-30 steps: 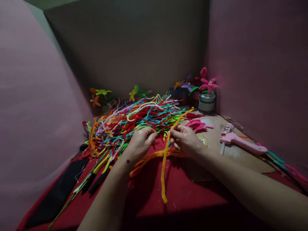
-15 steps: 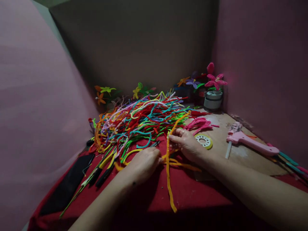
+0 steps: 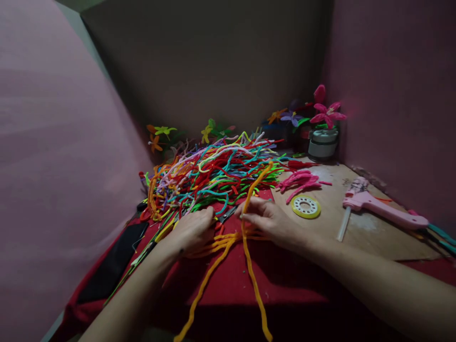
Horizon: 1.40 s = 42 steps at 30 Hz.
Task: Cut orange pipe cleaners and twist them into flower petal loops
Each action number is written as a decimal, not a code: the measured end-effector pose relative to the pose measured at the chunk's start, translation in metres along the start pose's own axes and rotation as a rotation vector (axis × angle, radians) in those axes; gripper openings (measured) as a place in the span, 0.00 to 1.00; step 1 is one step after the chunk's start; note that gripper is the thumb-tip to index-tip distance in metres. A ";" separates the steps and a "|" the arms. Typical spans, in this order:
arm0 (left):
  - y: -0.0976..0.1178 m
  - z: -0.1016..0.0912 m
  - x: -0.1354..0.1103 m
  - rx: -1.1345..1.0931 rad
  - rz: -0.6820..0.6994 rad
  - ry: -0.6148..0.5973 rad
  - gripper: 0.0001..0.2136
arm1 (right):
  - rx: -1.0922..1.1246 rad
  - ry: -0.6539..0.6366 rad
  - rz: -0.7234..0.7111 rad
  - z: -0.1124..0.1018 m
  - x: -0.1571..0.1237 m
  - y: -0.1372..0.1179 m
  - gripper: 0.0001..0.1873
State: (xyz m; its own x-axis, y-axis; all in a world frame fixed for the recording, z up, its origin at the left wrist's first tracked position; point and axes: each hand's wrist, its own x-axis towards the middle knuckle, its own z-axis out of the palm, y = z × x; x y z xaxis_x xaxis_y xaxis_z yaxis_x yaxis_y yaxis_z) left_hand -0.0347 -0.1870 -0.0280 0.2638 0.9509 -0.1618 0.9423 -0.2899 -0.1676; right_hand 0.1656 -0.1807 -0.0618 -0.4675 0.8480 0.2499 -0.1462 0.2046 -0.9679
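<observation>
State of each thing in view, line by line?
Right hand: pinching one orange stem
That orange stem: bent, gripped partway along
Left hand: fingers curled, grip unclear
Metal-tipped tool: partly hidden, open or shut unclear
Stem pile: loose, tangled
Pink stems: loosely bunched
Yellow-rimmed disc: lying flat
Pink glue gun: lying on its side
Black slab: lying flat
Pink flower: upright, petals spread

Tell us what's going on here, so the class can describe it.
A person's right hand pinches a long orange pipe cleaner. The left hand is close by, in front of a multicoloured pipe cleaner pile; whether it holds anything is unclear. More orange strands show between the hands, over the red cloth. A pink glue gun lies to the right.
</observation>
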 end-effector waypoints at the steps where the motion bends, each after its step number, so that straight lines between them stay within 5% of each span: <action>1: 0.000 0.001 0.001 -0.001 0.003 -0.005 0.09 | -0.027 -0.065 0.000 0.003 -0.001 0.001 0.02; 5: -0.002 0.003 0.005 0.003 0.015 -0.007 0.08 | -0.171 -0.201 -0.001 0.011 -0.006 0.008 0.03; 14: -0.010 -0.013 0.024 0.253 0.236 0.225 0.10 | -0.480 -0.296 -0.108 0.009 -0.008 0.015 0.03; 20: -0.034 -0.026 0.035 0.120 0.182 0.360 0.07 | -0.580 -0.280 -0.163 0.013 -0.010 0.019 0.06; 25: -0.052 -0.037 0.024 -0.316 0.058 0.485 0.07 | -0.744 -0.273 -0.330 0.014 -0.008 0.028 0.09; 30: -0.036 -0.038 -0.020 -1.334 0.001 0.305 0.24 | -0.699 -0.053 -0.183 0.012 0.002 0.032 0.09; 33: -0.002 -0.021 -0.047 -1.683 -0.056 0.049 0.22 | -0.540 0.029 -0.098 0.010 0.008 0.029 0.07; 36: 0.031 0.001 -0.061 -1.859 -0.074 -0.183 0.16 | -0.182 0.096 0.002 0.006 0.012 0.022 0.02; 39: 0.042 0.010 -0.054 -1.820 -0.080 -0.138 0.14 | 0.133 0.180 0.065 0.001 0.013 0.014 0.06; 42: 0.030 0.005 -0.031 -1.758 -0.112 0.059 0.15 | 0.266 0.246 0.042 -0.006 0.012 0.007 0.07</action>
State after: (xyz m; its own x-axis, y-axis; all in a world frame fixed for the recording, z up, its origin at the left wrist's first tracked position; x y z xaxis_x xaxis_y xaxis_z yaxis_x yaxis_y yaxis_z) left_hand -0.0153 -0.2260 -0.0326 0.1571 0.9702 -0.1845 0.0304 0.1820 0.9828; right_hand 0.1640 -0.1663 -0.0659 -0.2589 0.9518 0.1644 -0.3680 0.0601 -0.9279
